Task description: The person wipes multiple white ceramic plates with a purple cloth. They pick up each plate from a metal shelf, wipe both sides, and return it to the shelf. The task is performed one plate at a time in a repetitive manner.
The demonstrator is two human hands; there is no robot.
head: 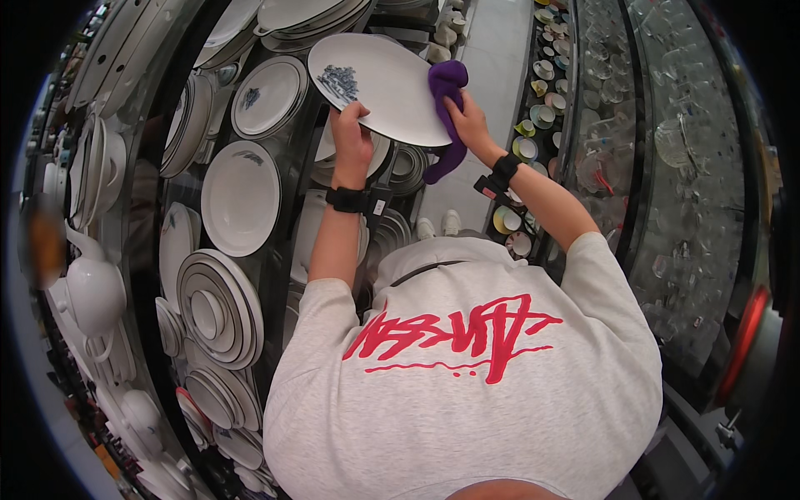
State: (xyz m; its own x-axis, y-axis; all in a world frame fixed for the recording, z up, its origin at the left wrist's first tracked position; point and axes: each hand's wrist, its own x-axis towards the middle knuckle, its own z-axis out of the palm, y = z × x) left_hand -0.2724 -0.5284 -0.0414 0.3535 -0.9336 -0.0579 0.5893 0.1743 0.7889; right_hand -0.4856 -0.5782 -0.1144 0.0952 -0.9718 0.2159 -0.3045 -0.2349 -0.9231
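A large oval white plate with a dark rim and a blue printed scene is held up in front of me, tilted. My left hand grips its near edge at the left, thumb on the upper face. At the plate's right end, my right hand holds a purple cloth against the rim, and part of the cloth hangs below. The right fingers are partly hidden by the cloth. Left of the plate, a smaller oval plate with a similar blue print lies on a stack on the shelf.
Shelves at my left carry an oval dish, stacked round plates and a white teapot. Colourful cups and saucers line a shelf at the right, beside shelves of clear glassware. A pale floor aisle runs between.
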